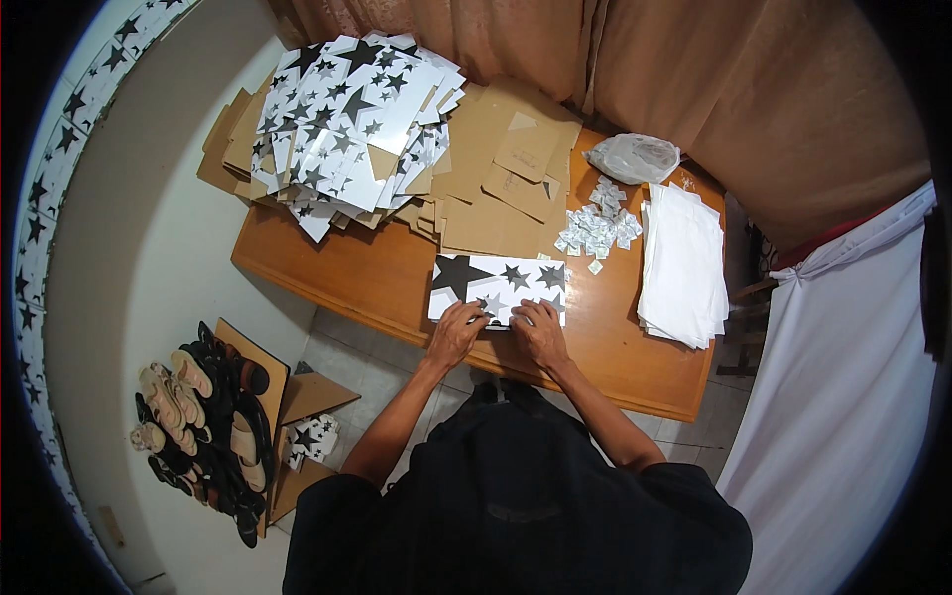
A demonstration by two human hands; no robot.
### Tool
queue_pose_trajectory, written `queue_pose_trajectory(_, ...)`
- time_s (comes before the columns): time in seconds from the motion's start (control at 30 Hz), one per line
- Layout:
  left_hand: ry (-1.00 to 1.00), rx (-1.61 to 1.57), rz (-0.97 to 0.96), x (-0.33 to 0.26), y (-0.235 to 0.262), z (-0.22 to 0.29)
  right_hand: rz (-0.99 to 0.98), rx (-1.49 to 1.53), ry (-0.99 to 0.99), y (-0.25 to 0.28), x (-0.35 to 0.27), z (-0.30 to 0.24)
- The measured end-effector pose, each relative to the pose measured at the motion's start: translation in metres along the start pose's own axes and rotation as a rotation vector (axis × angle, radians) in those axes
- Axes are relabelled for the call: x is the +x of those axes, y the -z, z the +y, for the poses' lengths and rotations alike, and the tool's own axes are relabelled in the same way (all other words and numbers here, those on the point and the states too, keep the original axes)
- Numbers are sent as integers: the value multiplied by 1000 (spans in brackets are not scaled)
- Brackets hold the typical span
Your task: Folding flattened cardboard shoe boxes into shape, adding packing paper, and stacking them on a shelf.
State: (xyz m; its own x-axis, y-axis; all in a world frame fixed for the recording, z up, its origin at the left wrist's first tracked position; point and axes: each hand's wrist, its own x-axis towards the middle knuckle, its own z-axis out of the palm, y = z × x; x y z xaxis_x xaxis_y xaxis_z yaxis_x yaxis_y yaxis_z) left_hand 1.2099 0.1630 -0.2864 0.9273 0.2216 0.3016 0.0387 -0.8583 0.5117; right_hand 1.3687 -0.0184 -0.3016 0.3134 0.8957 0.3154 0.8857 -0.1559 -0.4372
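Note:
A flat white cardboard sheet printed with black stars [499,281] lies on the wooden table [377,278] near its front edge. My left hand [456,332] presses on the sheet's near edge at the left. My right hand [540,330] presses beside it on the same edge. Both hands lie close together, fingers bent down onto the card, and hide part of that edge.
A big heap of star-printed sheets [352,119] and brown cardboard blanks [501,178] fills the table's back. Small white sachets [598,226], a clear plastic bag [635,157] and a stack of white paper [684,263] lie at right. Shoes [203,426] sit on the floor at left.

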Motion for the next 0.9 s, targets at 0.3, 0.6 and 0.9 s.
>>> queue_pose_trajectory(0.3,17,23,17,-6,-10,0,8,48,42,-7,0,-8)
queue_pose_trajectory(0.6,-7,-26,-67,-13,-15,-11,17,30,12,-15,-2,-14)
queue_pose_trajectory(0.9,-20,113,-136,-8,28,-15,1,0,-9,-23,-8,-9)
